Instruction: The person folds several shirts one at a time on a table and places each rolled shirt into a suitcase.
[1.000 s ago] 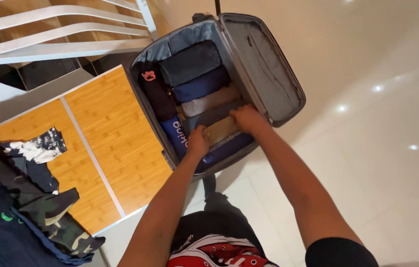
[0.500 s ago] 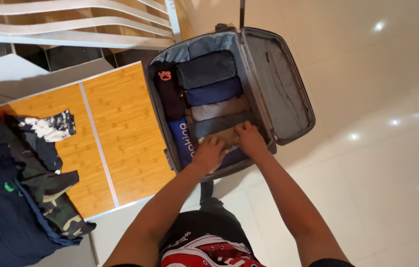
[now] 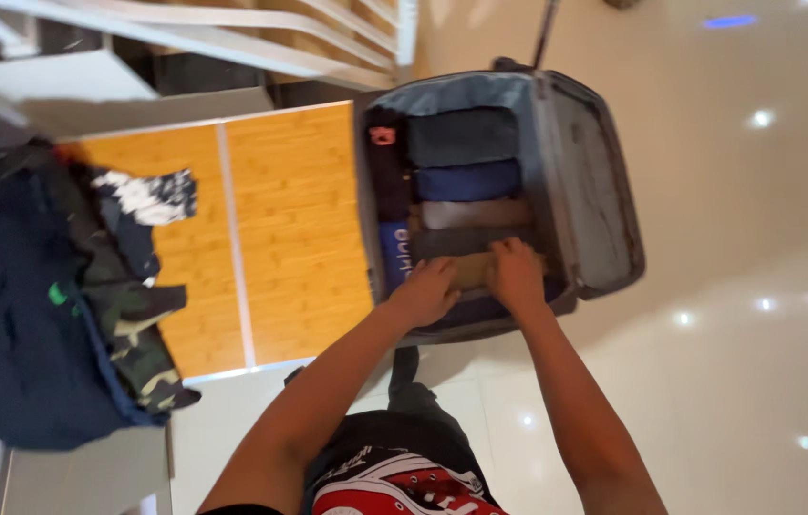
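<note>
An open grey suitcase (image 3: 604, 191) lies on the pale tiled floor, packed with rolled clothes in dark grey (image 3: 461, 136), navy (image 3: 466, 179) and beige (image 3: 476, 214). My left hand (image 3: 423, 291) and my right hand (image 3: 516, 274) press side by side on a tan folded garment (image 3: 473, 271) at the near end of the case. Both hands lie flat on it with fingers curled over the cloth. A blue garment with white lettering (image 3: 394, 253) lies along the left side of the case.
A wooden platform with white trim (image 3: 290, 219) sits left of the suitcase. A pile of dark and camouflage clothes (image 3: 61, 286) lies at its left end. White stair rails (image 3: 232, 33) run along the top. Glossy floor tiles (image 3: 747, 362) spread to the right.
The view has swung right and blurred, so the suitcase sits further right in frame. My hands have drawn closer together on the tan garment at the near end.
</note>
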